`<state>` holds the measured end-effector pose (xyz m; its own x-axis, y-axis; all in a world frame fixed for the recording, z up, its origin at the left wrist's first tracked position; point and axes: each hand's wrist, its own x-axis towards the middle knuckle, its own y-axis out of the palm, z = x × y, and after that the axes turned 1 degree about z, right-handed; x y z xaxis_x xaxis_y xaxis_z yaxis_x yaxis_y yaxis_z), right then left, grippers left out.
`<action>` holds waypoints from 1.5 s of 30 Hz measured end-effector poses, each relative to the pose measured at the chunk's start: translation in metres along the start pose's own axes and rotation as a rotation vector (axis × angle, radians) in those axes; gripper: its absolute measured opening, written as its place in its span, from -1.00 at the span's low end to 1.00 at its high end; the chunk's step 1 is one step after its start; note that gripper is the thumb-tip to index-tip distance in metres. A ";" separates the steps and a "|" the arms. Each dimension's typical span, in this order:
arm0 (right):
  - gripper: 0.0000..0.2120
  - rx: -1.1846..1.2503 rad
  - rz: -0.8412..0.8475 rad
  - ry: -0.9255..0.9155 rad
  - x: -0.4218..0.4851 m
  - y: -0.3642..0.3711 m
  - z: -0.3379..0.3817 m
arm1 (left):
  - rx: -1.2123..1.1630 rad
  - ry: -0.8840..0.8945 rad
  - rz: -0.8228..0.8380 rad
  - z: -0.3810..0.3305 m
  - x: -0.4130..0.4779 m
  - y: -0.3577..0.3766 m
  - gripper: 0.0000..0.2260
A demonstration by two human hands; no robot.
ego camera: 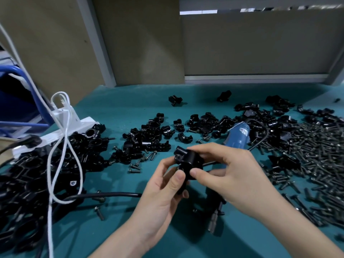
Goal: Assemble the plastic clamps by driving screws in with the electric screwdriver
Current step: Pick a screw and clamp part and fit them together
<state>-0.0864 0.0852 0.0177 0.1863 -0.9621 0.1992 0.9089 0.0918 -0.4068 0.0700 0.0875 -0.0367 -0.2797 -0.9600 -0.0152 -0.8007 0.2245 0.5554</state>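
Note:
Both hands hold one black plastic clamp [188, 161] above the green table [119, 216]. My left hand [165, 189] grips its lower part, thumb on the front. My right hand [229, 175] pinches the upper part between thumb and fingers. The blue electric screwdriver [238, 135] lies on the table just behind my right hand, its dark bit end [214, 220] showing below my right wrist. Loose clamp halves [149, 138] lie behind my hands. A big heap of dark screws [307, 157] covers the right side.
A pile of black clamps [37, 175] fills the left side, crossed by white cables [63, 146] and a black cable [104, 194]. A white power strip [61, 131] sits at the left back. Brown partition panels [251, 43] close off the rear.

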 end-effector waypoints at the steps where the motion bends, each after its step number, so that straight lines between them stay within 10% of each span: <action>1: -0.74 0.006 0.000 -0.016 0.000 0.000 0.000 | 0.048 0.028 0.000 -0.001 0.001 -0.001 -0.52; 8: -0.72 -0.013 -0.007 -0.045 0.003 0.001 -0.004 | 0.418 0.255 -0.065 -0.006 0.006 -0.010 -0.77; 45: -0.69 -0.267 0.213 -0.019 0.008 -0.014 -0.017 | 0.588 0.197 -0.041 0.006 0.008 -0.020 -0.67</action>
<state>-0.1044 0.0717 0.0098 0.3707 -0.9233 0.1006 0.7195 0.2170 -0.6597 0.0806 0.0760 -0.0524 -0.1850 -0.9700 0.1577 -0.9821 0.1882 0.0057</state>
